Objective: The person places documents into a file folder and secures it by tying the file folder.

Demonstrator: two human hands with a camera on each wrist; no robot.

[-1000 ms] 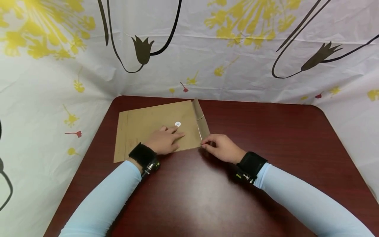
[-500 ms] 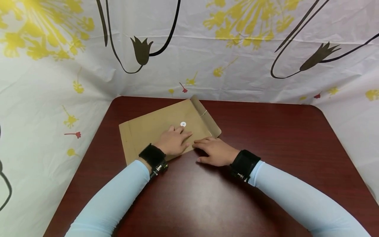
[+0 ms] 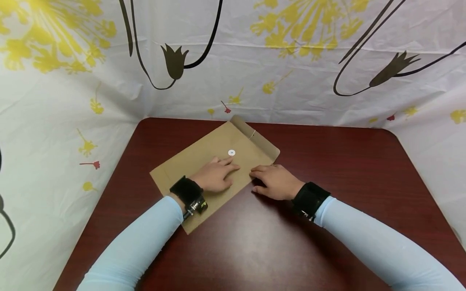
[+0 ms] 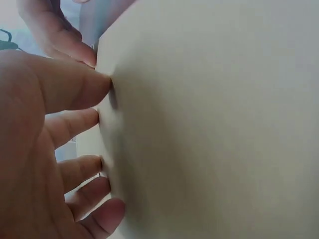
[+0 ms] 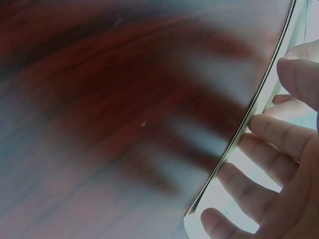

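A brown paper envelope [image 3: 198, 155] lies slanted on the table, its flap [image 3: 260, 139] folded out at the upper right. A white button disc [image 3: 231, 152] sits on its face, and a short string [image 3: 252, 134] crosses the flap. My left hand [image 3: 214, 174] rests spread on the envelope, fingertips just below the disc; in the left wrist view its fingertips [image 4: 94, 92] touch the paper. My right hand [image 3: 274, 182] lies at the envelope's right edge near the flap. In the right wrist view its fingers [image 5: 279, 132] reach over that edge, relaxed and apart.
The dark red wooden table [image 3: 338, 173] extends to the right and toward me. A white cloth [image 3: 291, 101] with printed flowers hangs behind it and at both sides. Each wrist wears a black strap [image 3: 311, 199] with a small camera.
The envelope has turned clockwise, its left end swinging toward me and its flap end away to the right. My right hand has let go of the flap's corner and straightened its fingers.
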